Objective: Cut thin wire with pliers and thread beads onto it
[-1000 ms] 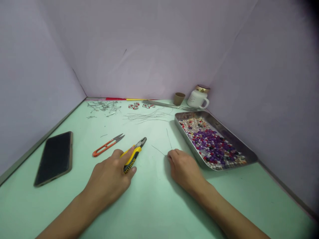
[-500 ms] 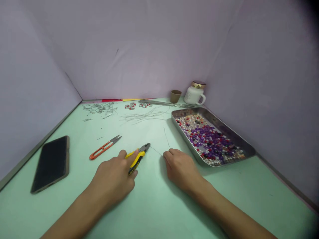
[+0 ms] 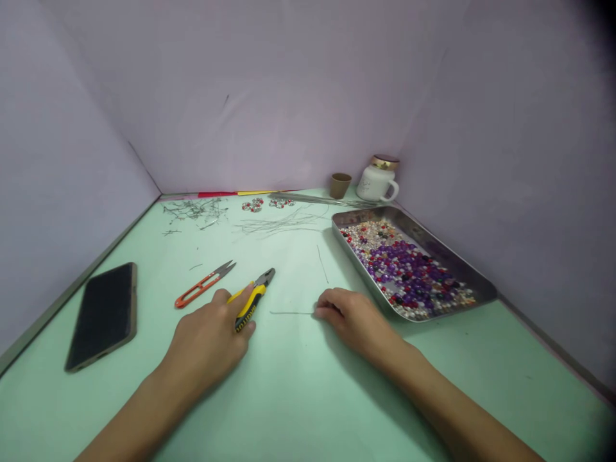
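Grasping yellow-and-black pliers in the left hand, with a grey metal nose jutting beyond the fingers. Pinching 1 thin, dark, nearly straight wire in the right hand, stretched leftward from the fingertips, with 1 similar wire lying just beyond them.

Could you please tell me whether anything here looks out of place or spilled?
No spill stands out; the beads lie in the metal tray. A short wire scrap lies alone near the orange snips, apart from the tangled wires. A dark mark interrupts the pale back wall; stain or tear, I cannot tell.
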The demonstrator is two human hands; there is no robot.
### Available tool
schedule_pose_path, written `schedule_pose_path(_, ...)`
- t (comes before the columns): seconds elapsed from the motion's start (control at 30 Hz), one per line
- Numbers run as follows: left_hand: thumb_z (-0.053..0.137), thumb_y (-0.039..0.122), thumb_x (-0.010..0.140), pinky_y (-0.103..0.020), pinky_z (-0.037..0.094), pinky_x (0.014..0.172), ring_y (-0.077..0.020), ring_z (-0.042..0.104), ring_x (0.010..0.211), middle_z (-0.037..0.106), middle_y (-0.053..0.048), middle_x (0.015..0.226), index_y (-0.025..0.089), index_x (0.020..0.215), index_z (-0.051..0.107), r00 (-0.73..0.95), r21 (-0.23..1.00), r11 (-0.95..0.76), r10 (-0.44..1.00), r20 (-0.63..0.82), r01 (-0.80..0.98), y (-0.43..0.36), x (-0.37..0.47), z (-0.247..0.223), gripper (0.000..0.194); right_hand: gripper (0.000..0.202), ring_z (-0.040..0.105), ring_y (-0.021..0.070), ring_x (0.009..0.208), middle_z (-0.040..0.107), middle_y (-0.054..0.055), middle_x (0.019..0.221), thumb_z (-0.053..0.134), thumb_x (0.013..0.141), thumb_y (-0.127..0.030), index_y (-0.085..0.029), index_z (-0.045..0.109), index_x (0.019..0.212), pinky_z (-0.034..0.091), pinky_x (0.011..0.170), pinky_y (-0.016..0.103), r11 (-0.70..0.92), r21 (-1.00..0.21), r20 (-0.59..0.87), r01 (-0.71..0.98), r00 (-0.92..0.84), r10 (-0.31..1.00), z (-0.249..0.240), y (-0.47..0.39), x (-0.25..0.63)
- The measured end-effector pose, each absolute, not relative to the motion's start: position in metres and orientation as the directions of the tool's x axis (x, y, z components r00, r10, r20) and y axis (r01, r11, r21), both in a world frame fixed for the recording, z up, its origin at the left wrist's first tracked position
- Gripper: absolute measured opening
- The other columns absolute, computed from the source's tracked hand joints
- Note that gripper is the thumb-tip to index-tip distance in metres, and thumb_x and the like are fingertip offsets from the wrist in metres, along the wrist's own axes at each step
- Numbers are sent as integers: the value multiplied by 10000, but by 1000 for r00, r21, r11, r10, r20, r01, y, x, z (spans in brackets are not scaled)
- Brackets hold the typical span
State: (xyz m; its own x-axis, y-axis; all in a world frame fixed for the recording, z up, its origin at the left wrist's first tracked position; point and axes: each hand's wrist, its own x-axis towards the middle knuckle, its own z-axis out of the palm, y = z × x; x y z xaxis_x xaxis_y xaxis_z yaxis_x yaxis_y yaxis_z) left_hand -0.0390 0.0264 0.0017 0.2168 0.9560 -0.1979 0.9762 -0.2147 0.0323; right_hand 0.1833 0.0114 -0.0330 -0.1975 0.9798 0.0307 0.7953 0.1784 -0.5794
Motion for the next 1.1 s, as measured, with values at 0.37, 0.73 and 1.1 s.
schedule_pose_path(0.37,326,370,785,-274,328,496,-203,556,695,522,-43,928,365,1281,299,228,26,-227,956,-183,974,26,-42,1,497,148,535,114,685,599,14,755,480,795,-140,-180,616,753,362,635,215,335,-539,11,773,-391,920,-26,9,187)
schedule_pose_path(0.73,338,360,776,-269,317,490,-195,555,677,528,-29,925,388,1270,303,227,39,-224,959,-169,974,27,-43,0,497,116,505,114,642,577,6,720,504,730,-95,-176,583,703,349,586,216,308,-561,35,768,-350,936,-25,7,190)
schedule_pose_path(1.1,371,351,763,-281,347,554,-209,563,773,539,-23,949,396,1266,312,211,111,-193,961,-181,975,28,-46,2,508,97,572,154,661,657,15,695,563,705,-183,-189,660,707,418,637,257,66,-725,2,685,-94,996,-39,14,191)
